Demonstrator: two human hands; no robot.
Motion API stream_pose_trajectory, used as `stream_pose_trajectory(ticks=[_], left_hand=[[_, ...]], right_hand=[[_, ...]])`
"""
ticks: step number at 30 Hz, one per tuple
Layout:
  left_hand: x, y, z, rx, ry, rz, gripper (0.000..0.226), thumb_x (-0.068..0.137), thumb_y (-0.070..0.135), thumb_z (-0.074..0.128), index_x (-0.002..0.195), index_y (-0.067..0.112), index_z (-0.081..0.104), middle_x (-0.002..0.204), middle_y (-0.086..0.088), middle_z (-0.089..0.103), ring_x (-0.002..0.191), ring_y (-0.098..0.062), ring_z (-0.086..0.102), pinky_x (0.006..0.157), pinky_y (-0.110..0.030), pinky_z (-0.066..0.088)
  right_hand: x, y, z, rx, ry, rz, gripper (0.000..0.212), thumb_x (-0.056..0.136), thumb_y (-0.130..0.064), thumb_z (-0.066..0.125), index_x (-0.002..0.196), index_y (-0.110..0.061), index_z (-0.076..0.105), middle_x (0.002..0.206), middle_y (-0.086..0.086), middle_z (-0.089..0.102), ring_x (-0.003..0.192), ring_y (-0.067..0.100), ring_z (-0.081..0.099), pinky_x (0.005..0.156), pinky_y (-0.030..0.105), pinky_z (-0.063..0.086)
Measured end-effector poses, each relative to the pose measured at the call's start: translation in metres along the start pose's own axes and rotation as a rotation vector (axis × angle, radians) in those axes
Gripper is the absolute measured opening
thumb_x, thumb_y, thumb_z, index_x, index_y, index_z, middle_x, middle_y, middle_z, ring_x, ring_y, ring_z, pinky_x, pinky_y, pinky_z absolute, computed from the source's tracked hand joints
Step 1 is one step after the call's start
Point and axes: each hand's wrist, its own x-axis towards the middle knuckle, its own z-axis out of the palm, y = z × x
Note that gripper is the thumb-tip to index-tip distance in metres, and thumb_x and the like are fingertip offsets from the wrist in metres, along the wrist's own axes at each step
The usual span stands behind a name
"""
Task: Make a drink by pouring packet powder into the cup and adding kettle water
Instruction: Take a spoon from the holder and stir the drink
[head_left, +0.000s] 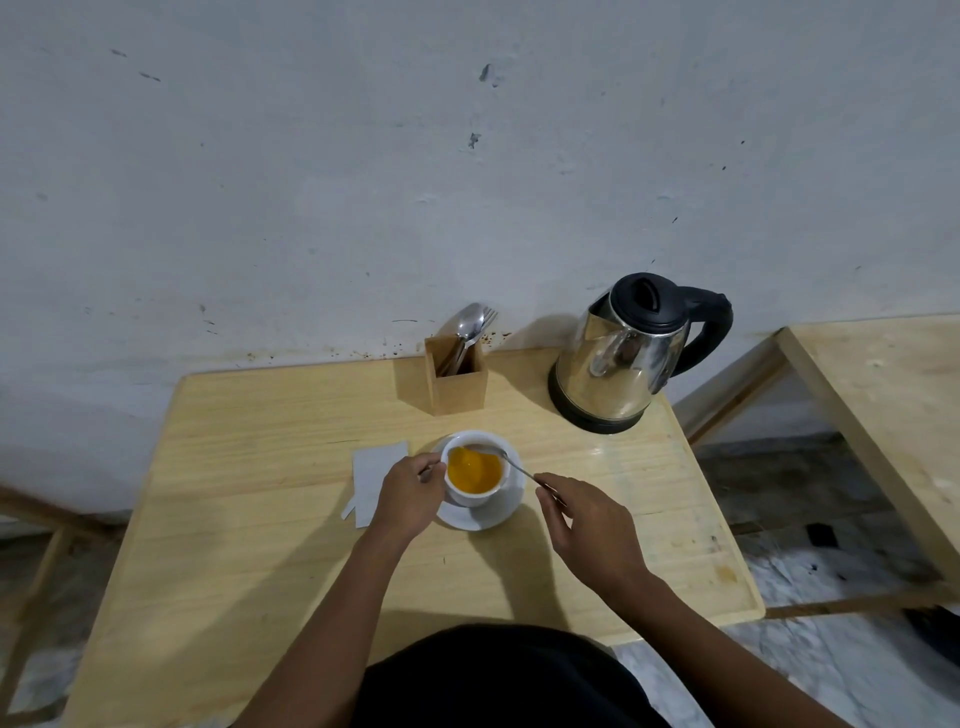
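A white cup (475, 499) holding orange liquid (474, 470) stands on a white saucer (496, 514) in the middle of the wooden table (260, 467). My left hand (410, 493) grips the cup's left side. My right hand (587, 525) pinches the handle of a metal spoon (511, 461) whose bowl rests in the cup at its far rim. A white opened packet (371, 475) lies flat just left of the cup, partly under my left hand. The steel kettle (623, 358) with a black lid and handle stands on its base at the back right.
A wooden holder (457, 384) with a spoon and a fork sits at the table's back edge against the wall. A second wooden table (893, 405) stands to the right across a gap. My dark-clothed body is at the near edge.
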Motion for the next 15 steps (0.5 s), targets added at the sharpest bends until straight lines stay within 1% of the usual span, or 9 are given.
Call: stream_pose_trajectory(ticks=[4, 6, 8, 10, 13, 15], left_hand=[[0.001, -0.001, 0.001, -0.012, -0.003, -0.026, 0.031, 0.095, 0.022, 0.050, 0.121, 0.012, 0.062, 0.124, -0.008, 0.063, 0.114, -0.022, 0.056, 0.085, -0.025, 0.039], [0.001, -0.001, 0.001, -0.018, -0.001, -0.029, 0.031, 0.095, 0.022, 0.050, 0.121, 0.012, 0.062, 0.124, -0.009, 0.063, 0.113, -0.022, 0.057, 0.085, -0.024, 0.039], [0.001, -0.001, 0.002, -0.022, 0.007, -0.030, 0.030, 0.095, 0.022, 0.051, 0.121, 0.012, 0.062, 0.123, -0.009, 0.063, 0.113, -0.022, 0.057, 0.085, -0.024, 0.039], [0.000, -0.001, 0.002, -0.029, 0.015, -0.030, 0.030, 0.095, 0.021, 0.051, 0.120, 0.011, 0.062, 0.121, -0.010, 0.064, 0.112, -0.022, 0.057, 0.084, -0.024, 0.039], [0.000, 0.000, 0.002, -0.022, 0.019, -0.021, 0.029, 0.095, 0.021, 0.050, 0.120, 0.012, 0.063, 0.120, -0.010, 0.064, 0.111, -0.023, 0.058, 0.083, -0.025, 0.039], [-0.001, 0.000, 0.003, -0.017, 0.020, -0.020, 0.029, 0.095, 0.022, 0.050, 0.120, 0.013, 0.063, 0.120, -0.010, 0.064, 0.110, -0.023, 0.058, 0.083, -0.025, 0.039]], right_hand=[[0.002, 0.002, 0.001, -0.002, -0.001, -0.007, 0.020, 0.089, -0.024, 0.064, 0.108, -0.025, 0.071, 0.087, -0.012, 0.074, 0.070, 0.005, 0.067, 0.054, 0.009, 0.037], [0.002, 0.002, 0.003, 0.016, -0.017, 0.026, 0.020, 0.091, -0.023, 0.064, 0.109, -0.026, 0.071, 0.091, -0.012, 0.075, 0.074, 0.006, 0.068, 0.057, 0.006, 0.035], [0.002, -0.001, 0.005, 0.076, -0.029, 0.096, 0.021, 0.094, -0.025, 0.061, 0.113, -0.026, 0.071, 0.095, -0.012, 0.075, 0.079, 0.005, 0.068, 0.061, 0.007, 0.038], [0.001, -0.004, 0.006, 0.175, -0.073, 0.198, 0.023, 0.097, -0.029, 0.057, 0.117, -0.027, 0.069, 0.095, -0.013, 0.074, 0.081, 0.003, 0.067, 0.064, 0.011, 0.042], [0.002, -0.006, 0.008, 0.398, -0.143, 0.358, 0.023, 0.099, -0.033, 0.052, 0.115, -0.028, 0.068, 0.080, -0.012, 0.071, 0.072, 0.002, 0.064, 0.064, 0.021, 0.046], [0.006, -0.009, 0.008, 0.588, -0.128, 0.482, 0.020, 0.100, -0.029, 0.052, 0.110, -0.026, 0.069, 0.082, -0.012, 0.070, 0.073, -0.003, 0.062, 0.070, 0.020, 0.044]])
